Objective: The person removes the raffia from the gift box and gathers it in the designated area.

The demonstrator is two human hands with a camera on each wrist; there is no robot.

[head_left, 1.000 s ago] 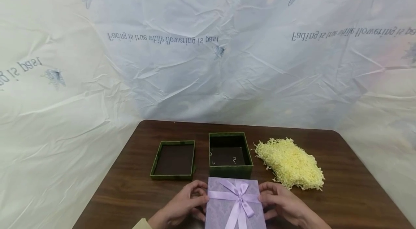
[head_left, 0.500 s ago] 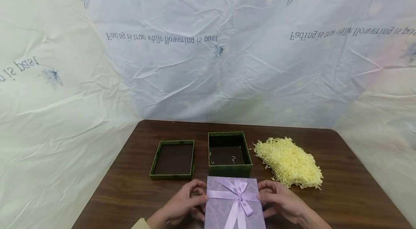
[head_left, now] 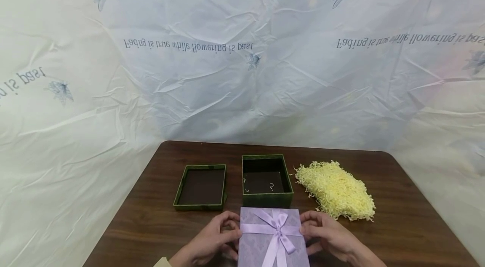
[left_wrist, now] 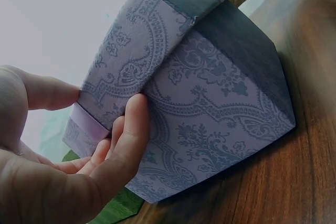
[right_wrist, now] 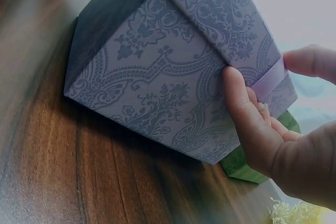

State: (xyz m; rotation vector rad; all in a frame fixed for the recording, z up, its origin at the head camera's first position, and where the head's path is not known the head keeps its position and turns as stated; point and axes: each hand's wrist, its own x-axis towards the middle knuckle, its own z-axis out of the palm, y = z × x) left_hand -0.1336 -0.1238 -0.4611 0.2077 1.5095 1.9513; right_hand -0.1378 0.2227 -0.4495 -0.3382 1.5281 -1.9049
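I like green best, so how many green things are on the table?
2: a shallow green lid on the left, and a deeper open green box beside it, just behind the purple gift box.

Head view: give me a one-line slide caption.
Both hands, left hand and right hand, grip a lilac ribboned gift box before an open green box.

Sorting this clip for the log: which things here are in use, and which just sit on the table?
In use:
left hand and right hand, gripping the sides of the lilac gift box

Lying about:
open green box
green lid
yellow paper shred
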